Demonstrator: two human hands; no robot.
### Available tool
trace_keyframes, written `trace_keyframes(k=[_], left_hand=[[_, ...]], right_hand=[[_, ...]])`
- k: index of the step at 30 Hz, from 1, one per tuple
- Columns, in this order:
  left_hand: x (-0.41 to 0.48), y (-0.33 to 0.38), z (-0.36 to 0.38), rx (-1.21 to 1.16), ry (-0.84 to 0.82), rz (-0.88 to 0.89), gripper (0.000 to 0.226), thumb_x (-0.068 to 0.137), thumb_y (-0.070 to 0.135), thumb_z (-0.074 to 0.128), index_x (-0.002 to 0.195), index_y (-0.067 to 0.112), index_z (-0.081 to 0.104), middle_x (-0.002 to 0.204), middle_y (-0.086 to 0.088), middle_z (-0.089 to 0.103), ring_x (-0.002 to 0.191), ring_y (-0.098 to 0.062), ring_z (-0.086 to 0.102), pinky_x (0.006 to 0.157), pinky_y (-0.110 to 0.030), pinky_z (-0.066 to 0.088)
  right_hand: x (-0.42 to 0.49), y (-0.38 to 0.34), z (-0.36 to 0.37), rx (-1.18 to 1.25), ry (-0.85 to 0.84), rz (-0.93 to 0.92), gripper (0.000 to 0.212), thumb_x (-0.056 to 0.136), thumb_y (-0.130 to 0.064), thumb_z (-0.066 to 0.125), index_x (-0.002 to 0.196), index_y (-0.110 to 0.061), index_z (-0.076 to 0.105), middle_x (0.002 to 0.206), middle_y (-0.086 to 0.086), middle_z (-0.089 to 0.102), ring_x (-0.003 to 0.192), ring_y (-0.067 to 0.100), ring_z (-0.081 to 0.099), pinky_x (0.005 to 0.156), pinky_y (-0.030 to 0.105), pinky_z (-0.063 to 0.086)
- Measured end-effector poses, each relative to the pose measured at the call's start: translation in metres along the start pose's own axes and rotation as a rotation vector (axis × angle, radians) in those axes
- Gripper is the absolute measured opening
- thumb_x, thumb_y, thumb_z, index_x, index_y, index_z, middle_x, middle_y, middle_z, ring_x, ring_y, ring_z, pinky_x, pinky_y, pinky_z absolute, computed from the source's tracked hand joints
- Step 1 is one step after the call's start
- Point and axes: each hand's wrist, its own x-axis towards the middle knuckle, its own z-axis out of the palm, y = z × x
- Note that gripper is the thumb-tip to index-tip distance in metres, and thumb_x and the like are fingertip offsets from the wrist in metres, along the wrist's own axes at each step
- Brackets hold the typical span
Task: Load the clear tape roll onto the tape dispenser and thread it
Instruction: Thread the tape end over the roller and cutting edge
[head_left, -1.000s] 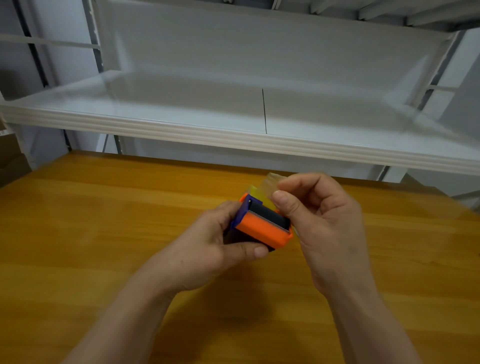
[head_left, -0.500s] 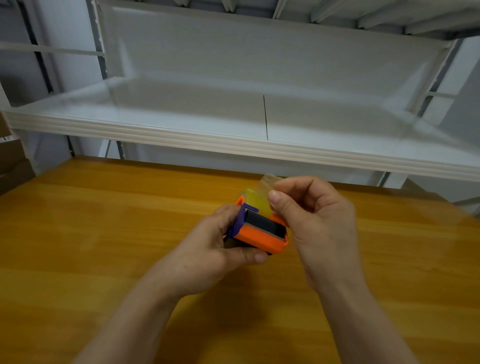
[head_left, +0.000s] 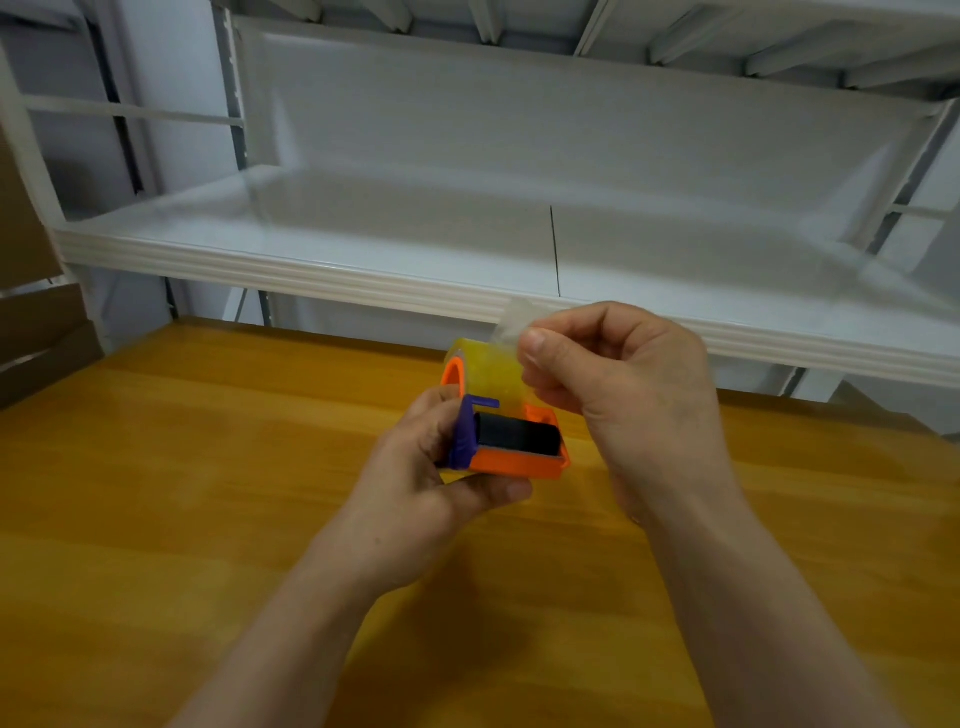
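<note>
The orange and purple tape dispenser (head_left: 511, 457) is held above the wooden table, my left hand (head_left: 431, 483) wrapped around its left side and underside. The clear, yellowish tape roll (head_left: 485, 371) sits in the dispenser's far end, on an orange hub. A black roller lies across the dispenser's near end. My right hand (head_left: 623, 384) pinches the loose end of the tape (head_left: 514, 325) between thumb and forefinger, lifted up off the roll at its upper right.
The wooden table (head_left: 182, 493) stretches all around under my hands. A white metal shelf (head_left: 322, 270) runs across behind the table, at about hand height. Brown cardboard boxes (head_left: 36, 332) stand at the far left edge.
The dispenser has tilted so more of the tape roll shows. My right hand has pulled the loose tape end a little higher off the roll.
</note>
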Motion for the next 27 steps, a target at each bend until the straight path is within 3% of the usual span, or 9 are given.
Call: trace_keyframes(k=[4,8,12,16,19,23,27], left_hand=[[0.000,0.001,0.000,0.063,0.012,0.013,0.034,0.071,0.021,0.085,0.100,0.036,0.075,0.119,0.006,0.061,0.108,-0.011,0.063,0.087,-0.031,0.056],[-0.001,0.002,0.001,0.102,0.017,0.006,0.038,0.068,0.024,0.080,0.106,0.025,0.074,0.121,0.002,0.059,0.105,-0.005,0.063,0.085,-0.023,0.055],[-0.001,-0.001,-0.002,0.088,0.013,-0.022,0.041,0.068,0.024,0.082,0.108,0.021,0.073,0.124,-0.002,0.058,0.106,-0.008,0.064,0.087,-0.028,0.056],[-0.001,-0.002,-0.004,0.046,0.015,-0.016,0.037,0.065,0.030,0.085,0.100,0.026,0.076,0.115,-0.005,0.065,0.106,-0.021,0.065,0.088,-0.037,0.057],[-0.001,-0.002,-0.004,0.033,0.015,-0.020,0.033,0.064,0.022,0.087,0.094,0.032,0.077,0.109,-0.003,0.072,0.107,-0.025,0.067,0.090,-0.046,0.057],[0.000,0.000,-0.004,0.023,0.049,-0.018,0.033,0.061,0.022,0.089,0.093,0.022,0.079,0.111,-0.005,0.073,0.109,-0.029,0.067,0.088,-0.051,0.059],[-0.001,0.003,-0.004,-0.006,0.067,-0.009,0.034,0.058,0.017,0.090,0.091,0.016,0.080,0.106,-0.006,0.074,0.104,-0.027,0.069,0.086,-0.048,0.060]], right_hand=[[-0.001,-0.004,0.001,0.019,-0.006,0.023,0.007,0.082,-0.013,0.081,0.080,-0.018,0.075,0.078,0.005,0.078,0.078,0.024,0.077,0.077,0.044,0.064],[-0.005,-0.004,-0.001,-0.044,-0.004,-0.024,0.006,0.081,-0.016,0.081,0.078,-0.019,0.077,0.077,0.003,0.078,0.078,0.022,0.076,0.074,0.043,0.064],[-0.009,-0.008,0.000,-0.170,-0.029,-0.121,0.005,0.084,-0.020,0.079,0.080,-0.023,0.077,0.077,-0.001,0.077,0.077,0.015,0.074,0.067,0.032,0.063],[-0.009,-0.010,-0.001,-0.201,-0.024,-0.163,0.006,0.084,-0.019,0.079,0.082,-0.024,0.076,0.076,-0.004,0.076,0.078,0.016,0.074,0.073,0.040,0.063],[-0.010,-0.012,-0.003,-0.197,-0.018,-0.189,0.010,0.085,-0.019,0.078,0.081,-0.027,0.075,0.075,-0.005,0.076,0.077,0.015,0.074,0.072,0.041,0.063],[-0.013,-0.013,-0.002,-0.209,-0.026,-0.208,0.008,0.087,-0.019,0.076,0.083,-0.026,0.075,0.078,-0.004,0.076,0.080,0.016,0.075,0.072,0.042,0.063],[-0.014,-0.013,-0.001,-0.168,-0.026,-0.191,0.011,0.090,-0.019,0.073,0.082,-0.027,0.071,0.079,-0.002,0.075,0.080,0.019,0.074,0.070,0.044,0.064]])
